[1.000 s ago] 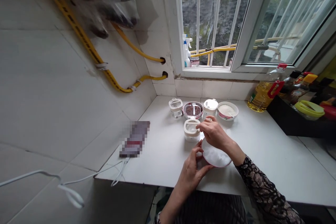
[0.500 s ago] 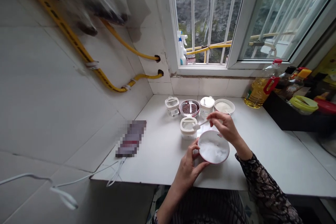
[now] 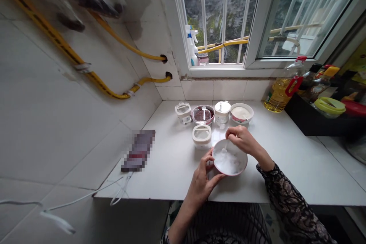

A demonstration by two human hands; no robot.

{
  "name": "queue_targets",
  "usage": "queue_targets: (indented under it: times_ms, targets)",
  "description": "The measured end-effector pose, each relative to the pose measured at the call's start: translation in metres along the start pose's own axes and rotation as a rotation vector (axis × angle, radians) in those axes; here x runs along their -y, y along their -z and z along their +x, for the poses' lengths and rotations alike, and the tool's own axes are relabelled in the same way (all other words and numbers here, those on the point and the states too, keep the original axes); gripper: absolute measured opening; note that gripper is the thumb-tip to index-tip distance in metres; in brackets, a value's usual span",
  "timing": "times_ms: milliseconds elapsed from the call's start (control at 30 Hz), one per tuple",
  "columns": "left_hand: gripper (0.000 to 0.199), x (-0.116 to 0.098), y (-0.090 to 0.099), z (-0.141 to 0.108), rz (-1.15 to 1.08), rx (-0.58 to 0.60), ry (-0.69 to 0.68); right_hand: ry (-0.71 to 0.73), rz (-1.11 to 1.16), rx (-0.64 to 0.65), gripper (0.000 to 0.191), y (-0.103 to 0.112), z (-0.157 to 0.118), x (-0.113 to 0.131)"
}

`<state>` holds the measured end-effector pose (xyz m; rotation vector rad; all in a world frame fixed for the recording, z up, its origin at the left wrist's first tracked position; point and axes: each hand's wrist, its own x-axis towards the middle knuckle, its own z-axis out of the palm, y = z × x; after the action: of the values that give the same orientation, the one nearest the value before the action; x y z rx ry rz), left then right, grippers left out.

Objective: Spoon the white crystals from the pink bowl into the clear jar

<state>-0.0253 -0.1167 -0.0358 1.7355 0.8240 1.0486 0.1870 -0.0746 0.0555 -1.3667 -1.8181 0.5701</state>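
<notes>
Tiled walls and yellow gas pipes (image 3: pixel 122 42) run down to a white counter (image 3: pixel 168 160) below a barred window (image 3: pixel 220 15). Everything I'm working with sits on this counter.

Directly in front of me is a shallow white bowl (image 3: pixel 230 157) with a pink rim, holding a loose heap of white granular powder that fills its base. It sits between my hands, a little right of my body. My left hand (image 3: pixel 201 183) grips the bowl from the near left side, with my fingers curled against the rim and my thumb along the edge. My right hand (image 3: pixel 241 140) is closed in a pinch above the far rim, holding a small white spoon (image 3: pixel 225 146) whose end points down into the powder.

Just beyond the bowl stands a lidded storage jar (image 3: pixel 201 136). Behind it is a row: a clear jar with a white lid (image 3: pixel 183 112), a glass dish of dark red grains (image 3: pixel 203 114), a white-capped jar (image 3: pixel 222 110), and a bowl of pale powder (image 3: pixel 241 113). Off to the right stands a bottle of yellow cooking oil (image 3: pixel 281 95), and to the left lies a pixelated flat object (image 3: pixel 138 150) with a white cable (image 3: pixel 85 194).
</notes>
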Motion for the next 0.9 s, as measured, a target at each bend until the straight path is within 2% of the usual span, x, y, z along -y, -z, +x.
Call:
queue_targets:
  times_ms: [133,267,400,533,667,767,900]
  targets:
    - [0.035,0.001,0.0,0.0,-0.003,-0.008,0.001,-0.196,0.272,0.0,0.018,0.006,0.003,-0.008]
    - [0.036,0.003,-0.001,0.0,-0.003,-0.004,0.001,-0.327,0.467,0.038,0.015,0.002,0.006,-0.015]
    - [0.036,0.002,-0.001,0.001,-0.02,-0.006,0.005,-0.374,0.599,0.022,0.014,0.001,0.009,-0.017]
    - [0.036,0.0,-0.001,0.001,-0.036,0.01,0.027,-0.372,0.676,-0.056,0.014,0.001,0.012,-0.016]
    - [0.036,0.001,-0.002,0.001,-0.054,0.019,0.028,-0.25,0.653,-0.173,0.015,-0.007,0.012,-0.007]
    - [0.036,0.001,-0.003,0.001,-0.068,0.019,0.022,-0.059,0.455,-0.237,0.018,-0.016,0.01,0.0]
    - [0.035,-0.001,-0.003,0.001,-0.072,0.015,0.022,0.314,0.012,-0.127,0.023,-0.022,0.006,0.003]
